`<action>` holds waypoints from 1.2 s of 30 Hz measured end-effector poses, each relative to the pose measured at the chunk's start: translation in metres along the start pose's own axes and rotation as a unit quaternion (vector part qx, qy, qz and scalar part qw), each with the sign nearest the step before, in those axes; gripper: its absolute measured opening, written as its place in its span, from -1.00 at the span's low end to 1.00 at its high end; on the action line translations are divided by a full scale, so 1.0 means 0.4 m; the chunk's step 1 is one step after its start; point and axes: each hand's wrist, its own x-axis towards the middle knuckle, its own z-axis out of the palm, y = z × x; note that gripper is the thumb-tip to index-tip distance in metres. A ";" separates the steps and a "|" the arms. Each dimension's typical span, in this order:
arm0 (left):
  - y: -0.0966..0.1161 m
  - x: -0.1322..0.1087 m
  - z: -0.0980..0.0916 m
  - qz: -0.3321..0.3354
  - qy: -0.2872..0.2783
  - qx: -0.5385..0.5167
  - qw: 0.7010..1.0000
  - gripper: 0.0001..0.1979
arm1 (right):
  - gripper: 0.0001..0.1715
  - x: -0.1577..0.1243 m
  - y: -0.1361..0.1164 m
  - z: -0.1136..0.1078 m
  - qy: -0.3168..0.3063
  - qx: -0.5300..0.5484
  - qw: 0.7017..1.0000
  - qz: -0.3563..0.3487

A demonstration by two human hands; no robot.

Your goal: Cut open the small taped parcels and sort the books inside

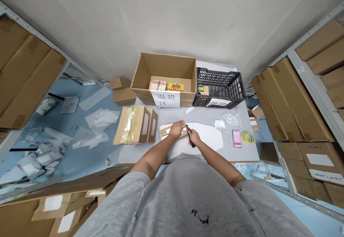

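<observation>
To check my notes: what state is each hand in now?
Left hand: open, flat on a brown cardboard parcel.
Right hand: closed, holding a black-and-red box cutter.

Rear of worktop [204,117]: open carton [163,65] with two boxed goods [158,85] inside; plastic crate [220,83] directly right of it. Taped parcel [131,126] lies front-left of carton. Centre: white sheet [209,140] under small cardboard packet [172,131]; left hand [176,129] on packet, right hand [194,136] around utility knife [190,136] just beside it. Tape roll [248,137] near right edge. Shelving [306,76] to the right.
</observation>
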 end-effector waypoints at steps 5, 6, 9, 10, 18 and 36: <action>0.004 0.003 0.005 -0.006 0.006 0.004 1.000 -0.44 | -0.74 0.001 -0.004 0.006 0.010 0.018 1.000 0.016; 0.001 0.004 0.003 -0.002 0.003 0.005 1.000 -0.44 | -0.74 0.002 -0.009 0.005 0.011 0.020 1.000 0.018; -0.008 0.005 0.001 0.023 -0.008 0.004 1.000 -0.42 | -0.75 -0.002 -0.014 0.003 0.013 0.025 0.999 0.023; -0.011 0.004 0.002 0.031 -0.009 0.004 0.999 -0.41 | -0.75 -0.005 -0.011 0.004 0.014 0.026 0.999 0.025; -0.009 0.003 0.017 0.021 -0.011 0.007 1.000 -0.41 | -0.71 -0.019 0.007 0.049 0.057 0.016 0.998 0.010; -0.007 0.017 -0.021 -0.006 -0.032 0.017 0.999 -0.45 | -0.70 -0.041 -0.034 0.114 0.073 0.067 0.995 0.021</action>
